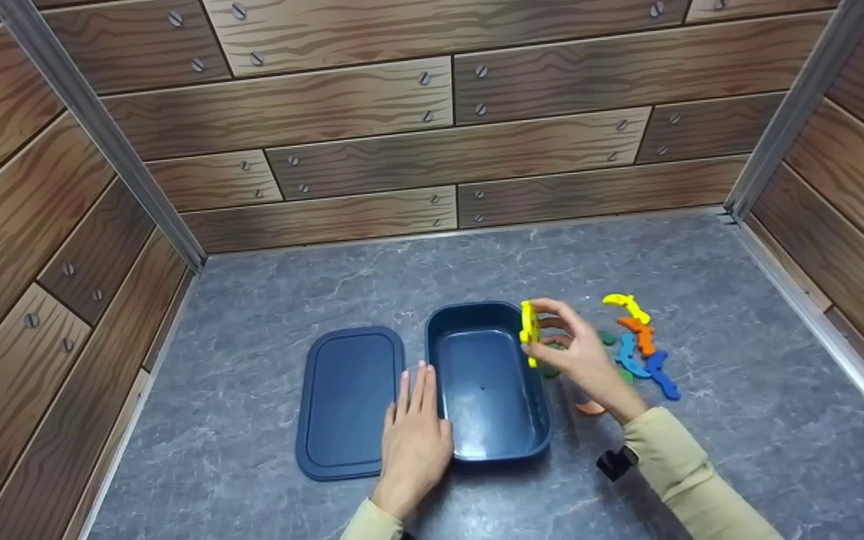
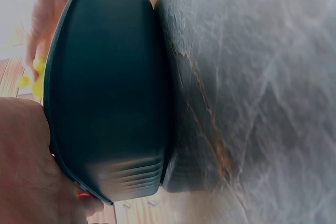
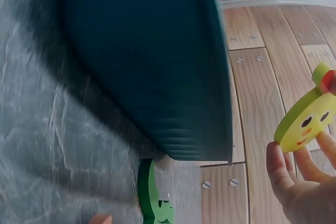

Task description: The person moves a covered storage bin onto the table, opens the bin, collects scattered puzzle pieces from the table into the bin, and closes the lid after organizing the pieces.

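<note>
My right hand (image 1: 582,356) pinches a flat yellow piece with a printed smiling face (image 3: 305,121) between thumb and fingers. It holds the piece upright above the right rim of an open dark blue plastic container (image 1: 481,397), with nothing seen inside. Fingers straight, my left hand (image 1: 413,446) rests along the container's left rim, partly over the lid's edge. The flat blue lid (image 1: 349,405) lies on the table to the left. Right of the container lie loose flat pieces, among them a yellow one (image 1: 628,306), an orange one (image 1: 642,336) and a dark blue one (image 1: 661,375).
A light blue piece (image 1: 629,356) and several green ones, including a dark green piece (image 3: 149,192), lie around the right forearm, partly hidden. An orange-tan piece (image 1: 590,407) sits under the wrist. Wood-patterned walls (image 1: 372,150) enclose the grey marbled table (image 1: 252,300).
</note>
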Motion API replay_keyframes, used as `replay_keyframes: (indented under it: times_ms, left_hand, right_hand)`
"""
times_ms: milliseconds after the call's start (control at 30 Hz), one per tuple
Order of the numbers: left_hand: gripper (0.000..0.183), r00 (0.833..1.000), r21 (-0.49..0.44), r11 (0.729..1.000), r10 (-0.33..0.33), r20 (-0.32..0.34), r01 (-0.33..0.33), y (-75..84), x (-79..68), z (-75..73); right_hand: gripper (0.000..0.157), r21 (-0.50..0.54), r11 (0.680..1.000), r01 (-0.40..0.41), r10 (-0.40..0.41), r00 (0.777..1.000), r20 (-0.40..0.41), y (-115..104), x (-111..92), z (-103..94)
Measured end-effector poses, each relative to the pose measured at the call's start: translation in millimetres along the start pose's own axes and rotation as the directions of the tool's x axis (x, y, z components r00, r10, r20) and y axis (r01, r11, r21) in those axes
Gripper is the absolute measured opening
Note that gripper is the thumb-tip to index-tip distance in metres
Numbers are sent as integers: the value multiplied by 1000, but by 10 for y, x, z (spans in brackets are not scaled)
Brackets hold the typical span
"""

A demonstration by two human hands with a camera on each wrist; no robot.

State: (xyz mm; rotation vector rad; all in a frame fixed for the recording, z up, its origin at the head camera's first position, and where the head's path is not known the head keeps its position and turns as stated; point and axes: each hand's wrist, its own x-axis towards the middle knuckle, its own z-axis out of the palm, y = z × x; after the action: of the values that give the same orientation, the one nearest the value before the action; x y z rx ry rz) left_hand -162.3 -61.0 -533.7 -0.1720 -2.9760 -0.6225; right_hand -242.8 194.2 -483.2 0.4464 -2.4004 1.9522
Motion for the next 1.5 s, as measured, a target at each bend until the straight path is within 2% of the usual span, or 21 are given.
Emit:
replay_keyframes:
  times_ms: [133,233,400,600,833,1000,1167,1500]
  left_hand:
    - [66,1000,-6,1000,3,-8,-3,2,2,3]
    - [66,1000,-7,1000,5,-13,-5,6,3,4]
    - [66,1000,-9,1000,-9,-1,9,11,6,0]
    - [66,1000,-6,1000,-7,1,7,13,10,-5]
    - [67,1000,-5,1000,-4,2,4,3,4,12]
    - [67,1000,-5,1000,4,0,-4,8,7,1]
    - [66,1000,-25,1000,2,-9,-2,5,-4,-5]
    - [67,1000,-18,1000,-11,16,12,10,5,-5]
  right_hand:
    - [61,-147,989,20,-19,1000,10,-8,35,47]
    - [60,-260,964,55,-51,998,21,-18,63,82]
    - [60,-411,901,143,-126,990,66,-31,108,152]
    - [60,-535,822,194,-144,980,134,-46,141,225]
    - [59,-605,754,255,-150,964,221,-27,154,327]
    - [58,-635,716,292,-164,953,253,8,167,386]
    - [58,-644,695,319,-176,944,278,15,190,443]
    - [64,-654,678,335,-163,936,311,70,196,534]
